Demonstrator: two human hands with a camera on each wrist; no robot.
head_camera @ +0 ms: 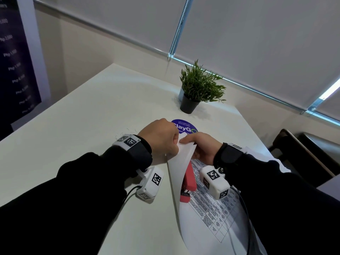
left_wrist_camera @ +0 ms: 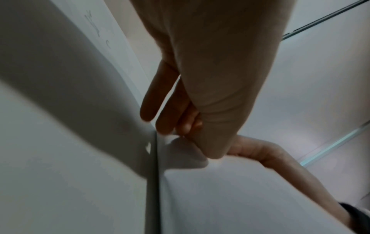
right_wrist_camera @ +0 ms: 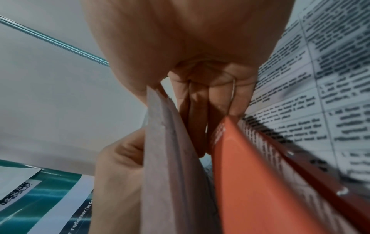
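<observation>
A stack of white sheets [head_camera: 181, 162] is lifted and folded over at its far corner, above a printed page with a table [head_camera: 217, 214] that lies flat. My left hand [head_camera: 171, 142] pinches that lifted corner from the left, thumb against curled fingers [left_wrist_camera: 180, 126]. From the right, my right hand [head_camera: 193, 144] grips the same corner, its thumb on the sheets' edge [right_wrist_camera: 158, 101]. A red stapler [head_camera: 188, 181] lies on the printed page just under the raised sheets, and it shows close by the right fingers [right_wrist_camera: 250, 174].
A potted green plant [head_camera: 198, 89] stands at the back of the white table [head_camera: 92, 116]. A round blue sticker [head_camera: 184, 125] lies beyond my hands. A few thin loose staples [head_camera: 127, 132] lie left of my wrist. A dark chair [head_camera: 303, 153] stands past the right edge.
</observation>
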